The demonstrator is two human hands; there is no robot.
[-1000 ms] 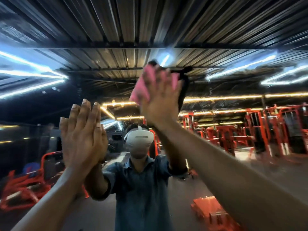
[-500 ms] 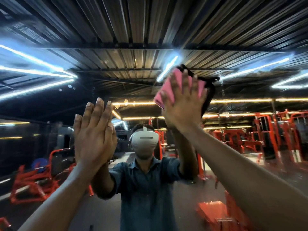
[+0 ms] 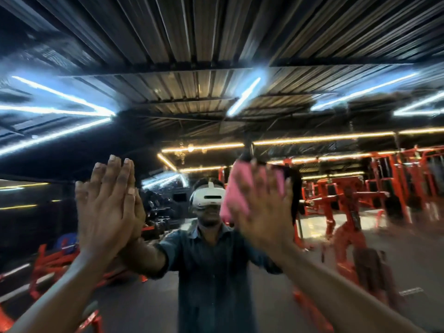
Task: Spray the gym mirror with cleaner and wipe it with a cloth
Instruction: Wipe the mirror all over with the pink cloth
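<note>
The gym mirror [image 3: 336, 68] fills the whole view and reflects the ceiling, the lights and me. My right hand [image 3: 265, 212] presses a pink cloth [image 3: 236, 191] flat against the glass with straight, spread fingers; the hand is blurred with motion. My left hand [image 3: 105, 205] lies flat on the mirror at the left, fingers straight and together, meeting its own reflection. No spray bottle is in view.
The mirror reflects a person in a dark shirt [image 3: 211, 272] with a white headset [image 3: 207, 195], orange gym machines [image 3: 348, 212] at the right and more orange frames [image 3: 52, 263] at the lower left.
My right hand has carried the pink cloth down and to the right across the glass. My left hand has stayed flat on the mirror in about the same place.
</note>
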